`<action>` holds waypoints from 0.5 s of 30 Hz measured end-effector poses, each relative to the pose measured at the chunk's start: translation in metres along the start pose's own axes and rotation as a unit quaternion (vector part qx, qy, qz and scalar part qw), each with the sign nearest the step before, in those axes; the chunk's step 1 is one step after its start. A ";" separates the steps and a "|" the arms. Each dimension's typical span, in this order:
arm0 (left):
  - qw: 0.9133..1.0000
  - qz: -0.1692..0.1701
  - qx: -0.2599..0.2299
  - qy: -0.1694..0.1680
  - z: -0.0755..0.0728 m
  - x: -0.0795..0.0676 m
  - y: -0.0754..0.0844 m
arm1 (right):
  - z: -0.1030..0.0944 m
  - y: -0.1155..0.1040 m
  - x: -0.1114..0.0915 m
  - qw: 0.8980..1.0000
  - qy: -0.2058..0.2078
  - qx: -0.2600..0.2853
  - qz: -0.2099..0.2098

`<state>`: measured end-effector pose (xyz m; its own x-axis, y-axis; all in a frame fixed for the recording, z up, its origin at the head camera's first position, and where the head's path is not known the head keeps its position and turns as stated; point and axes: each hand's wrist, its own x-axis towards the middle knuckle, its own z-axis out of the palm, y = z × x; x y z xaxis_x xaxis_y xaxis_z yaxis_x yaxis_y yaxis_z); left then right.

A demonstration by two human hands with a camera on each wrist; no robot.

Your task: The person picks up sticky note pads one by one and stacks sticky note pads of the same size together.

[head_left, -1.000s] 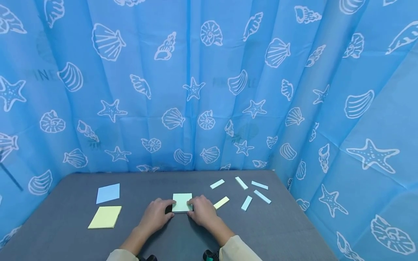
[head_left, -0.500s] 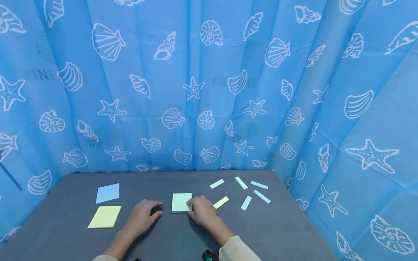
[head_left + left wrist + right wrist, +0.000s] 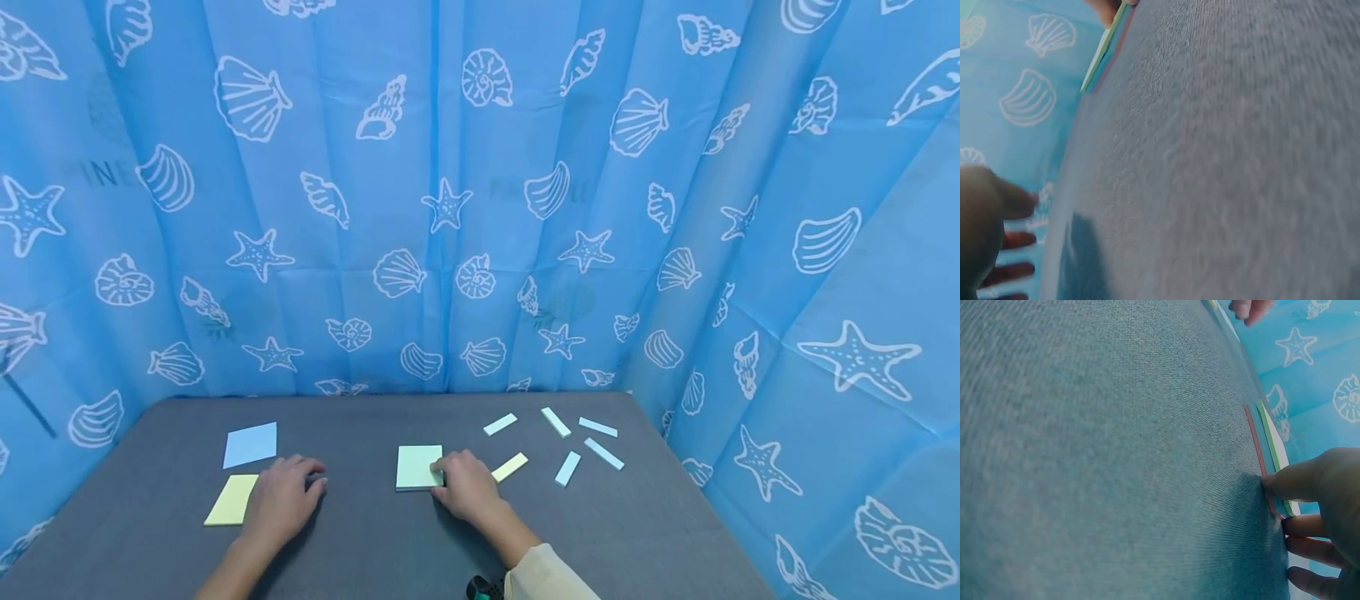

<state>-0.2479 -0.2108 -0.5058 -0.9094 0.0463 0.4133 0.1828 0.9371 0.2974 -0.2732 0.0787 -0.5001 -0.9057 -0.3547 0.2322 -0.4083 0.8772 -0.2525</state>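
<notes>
A stack of square sticky-note pads (image 3: 417, 467), pale green on top, lies mid-table. The right wrist view shows blue and red layers under the green in this stack (image 3: 1266, 434). At its right edge my right hand (image 3: 468, 483) grips it, thumb low on the side and fingers around the corner. My left hand (image 3: 281, 500), fingers loosely spread, holds nothing and hovers over the right part of a yellow square pad (image 3: 227, 502), partly hiding it. Just behind lies a light blue square pad (image 3: 251, 445).
Right of the stack lie several narrow sticky-note strips, among them a yellow strip (image 3: 510, 467), a pale green strip (image 3: 500, 424) and a blue strip (image 3: 603, 454). A blue shell-patterned curtain (image 3: 442, 317) hangs behind the grey table (image 3: 360, 550).
My left hand has let go of the stack's left edge and moved left to the yellow pad. My right hand has stayed at the stack's right edge.
</notes>
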 end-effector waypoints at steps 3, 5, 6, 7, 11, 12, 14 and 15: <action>0.999 -0.026 0.028 -0.001 -0.005 -0.003 -0.007 | 0.000 0.000 0.000 1.000 0.000 0.002 -0.001; 0.998 -0.048 0.041 -0.010 -0.008 -0.005 -0.012 | 0.000 0.001 -0.001 1.000 -0.001 0.006 0.001; 0.997 -0.061 0.044 -0.019 -0.011 -0.006 -0.014 | 0.000 0.001 -0.001 1.000 -0.003 0.008 0.003; 0.996 -0.074 0.045 -0.028 -0.012 -0.007 -0.017 | 0.000 0.001 0.000 1.000 -0.004 0.009 0.003; 0.990 -0.119 0.041 -0.071 -0.018 -0.012 -0.027 | 0.001 0.002 0.000 1.000 -0.008 0.008 0.005; 0.988 -0.126 0.042 -0.081 -0.018 -0.012 -0.029 | 0.001 0.002 0.000 1.000 -0.008 0.007 0.005; 0.985 -0.132 0.047 -0.096 -0.019 -0.014 -0.034 | 0.001 0.002 0.000 1.000 -0.008 0.007 0.004; 0.985 -0.133 0.051 -0.102 -0.019 -0.015 -0.036 | 0.001 0.001 0.000 1.000 -0.007 0.006 0.003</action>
<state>-0.2340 -0.2521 -0.5062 -0.9779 -0.1475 0.1479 -0.1016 0.9545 0.2802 -0.2739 0.0793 -0.5009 -0.9094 -0.3542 0.2178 -0.4044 0.8753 -0.2650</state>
